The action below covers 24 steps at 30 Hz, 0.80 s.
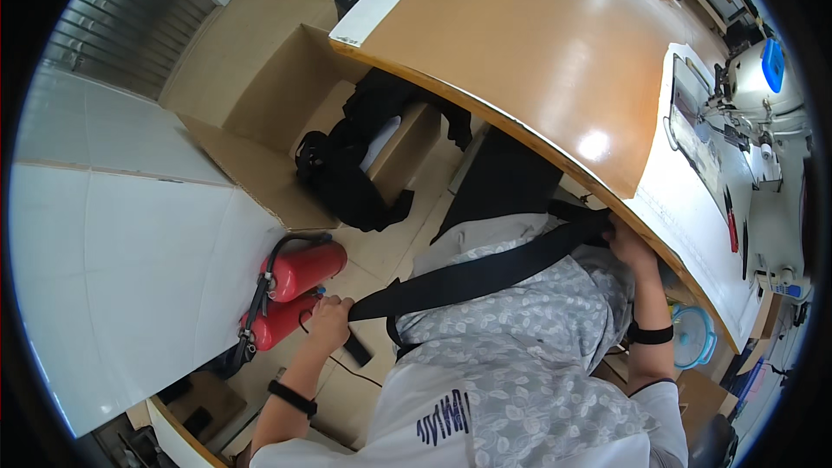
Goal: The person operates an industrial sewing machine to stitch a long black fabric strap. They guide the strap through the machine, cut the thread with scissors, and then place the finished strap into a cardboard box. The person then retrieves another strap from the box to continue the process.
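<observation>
A long strip of black cloth (485, 276) stretches slantwise across my lap, over a grey leaf-patterned apron (520, 312). My left hand (331, 322) is closed around its left end, and a short black tail hangs below the fist. At the strip's other end, just under the table's edge, my right hand (631, 245) grips the cloth. Some of the right fingers are hidden behind the fabric. More black fabric shows beside the right hand, partly tucked below the tabletop.
The brown-topped table (520, 43) rises ahead and right, carrying a white sewing machine (754, 78) and a red-handled tool (732, 232). Left of it stands an open cardboard box (251, 152) with black garments (351, 165) spilling over. Two red fire extinguishers (303, 270) are near my left hand.
</observation>
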Each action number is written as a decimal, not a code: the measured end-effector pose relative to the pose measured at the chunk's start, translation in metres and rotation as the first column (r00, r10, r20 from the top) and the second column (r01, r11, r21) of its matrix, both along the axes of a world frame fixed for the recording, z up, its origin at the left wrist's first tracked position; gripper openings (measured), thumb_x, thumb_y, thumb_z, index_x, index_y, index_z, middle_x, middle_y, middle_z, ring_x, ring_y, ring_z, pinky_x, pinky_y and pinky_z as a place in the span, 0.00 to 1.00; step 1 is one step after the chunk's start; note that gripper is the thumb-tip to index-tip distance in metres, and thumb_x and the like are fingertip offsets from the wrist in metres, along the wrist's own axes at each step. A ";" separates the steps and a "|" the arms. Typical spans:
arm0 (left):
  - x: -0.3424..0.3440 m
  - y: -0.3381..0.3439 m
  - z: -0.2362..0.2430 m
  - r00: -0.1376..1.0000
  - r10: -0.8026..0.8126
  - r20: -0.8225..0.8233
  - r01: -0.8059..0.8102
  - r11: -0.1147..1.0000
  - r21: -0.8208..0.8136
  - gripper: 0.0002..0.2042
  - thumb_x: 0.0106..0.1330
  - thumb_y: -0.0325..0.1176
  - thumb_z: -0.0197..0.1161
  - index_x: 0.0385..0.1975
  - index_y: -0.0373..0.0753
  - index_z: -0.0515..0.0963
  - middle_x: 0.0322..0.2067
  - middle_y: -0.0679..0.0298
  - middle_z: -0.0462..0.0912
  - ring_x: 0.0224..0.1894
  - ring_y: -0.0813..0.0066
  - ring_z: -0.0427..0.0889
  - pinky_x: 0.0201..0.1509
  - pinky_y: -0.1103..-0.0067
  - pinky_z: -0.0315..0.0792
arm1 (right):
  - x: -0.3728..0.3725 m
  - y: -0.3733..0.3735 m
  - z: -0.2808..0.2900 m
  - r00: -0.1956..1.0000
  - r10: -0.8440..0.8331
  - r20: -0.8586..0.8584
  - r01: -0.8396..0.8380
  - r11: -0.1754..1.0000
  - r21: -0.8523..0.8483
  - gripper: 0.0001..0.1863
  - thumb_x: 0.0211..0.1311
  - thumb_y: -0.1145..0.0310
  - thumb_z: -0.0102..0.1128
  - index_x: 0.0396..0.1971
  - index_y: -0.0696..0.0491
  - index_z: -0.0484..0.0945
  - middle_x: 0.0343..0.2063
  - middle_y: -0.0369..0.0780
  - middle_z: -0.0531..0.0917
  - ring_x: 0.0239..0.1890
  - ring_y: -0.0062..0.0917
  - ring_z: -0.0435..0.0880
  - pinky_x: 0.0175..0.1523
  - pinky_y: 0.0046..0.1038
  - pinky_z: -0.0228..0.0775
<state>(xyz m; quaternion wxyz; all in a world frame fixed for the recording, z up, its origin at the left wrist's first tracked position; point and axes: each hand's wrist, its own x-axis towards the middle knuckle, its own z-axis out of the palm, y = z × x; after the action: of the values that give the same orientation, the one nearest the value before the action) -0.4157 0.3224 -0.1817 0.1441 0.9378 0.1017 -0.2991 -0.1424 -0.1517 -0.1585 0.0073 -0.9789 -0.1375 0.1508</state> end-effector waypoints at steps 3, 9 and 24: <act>-0.003 0.003 -0.035 0.999 -0.009 -0.033 0.009 1.000 0.020 0.30 0.40 0.22 0.61 0.51 0.41 0.69 0.42 0.51 0.74 0.52 0.52 0.68 0.53 0.64 0.65 | -0.002 0.030 0.015 0.991 -0.047 -0.124 0.052 0.998 0.034 0.22 0.47 0.74 0.58 0.47 0.56 0.71 0.45 0.49 0.74 0.52 0.42 0.70 0.56 0.35 0.60; 0.074 0.014 -0.119 0.946 0.318 0.063 -0.279 0.897 -0.344 0.32 0.42 0.28 0.63 0.54 0.34 0.64 0.42 0.45 0.76 0.48 0.52 0.75 0.51 0.69 0.69 | -0.024 0.090 0.064 0.982 0.149 -0.120 -0.137 0.985 0.103 0.23 0.43 0.81 0.49 0.45 0.57 0.72 0.48 0.48 0.72 0.57 0.41 0.65 0.62 0.36 0.54; 0.156 -0.033 -0.095 0.354 0.834 0.424 -0.591 0.551 -0.589 0.12 0.57 0.37 0.64 0.23 0.33 0.73 0.19 0.58 0.76 0.24 0.69 0.74 0.30 0.77 0.67 | -0.043 0.204 0.160 0.856 0.498 -0.135 -0.354 0.758 0.548 0.11 0.50 0.76 0.56 0.36 0.60 0.74 0.33 0.45 0.78 0.36 0.39 0.77 0.43 0.33 0.70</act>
<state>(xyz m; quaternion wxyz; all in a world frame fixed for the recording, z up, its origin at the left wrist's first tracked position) -0.2601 0.2896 -0.2770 0.4439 0.7922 0.3947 0.1399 -0.1852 0.0519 0.0020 0.2467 -0.8536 -0.3909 0.2403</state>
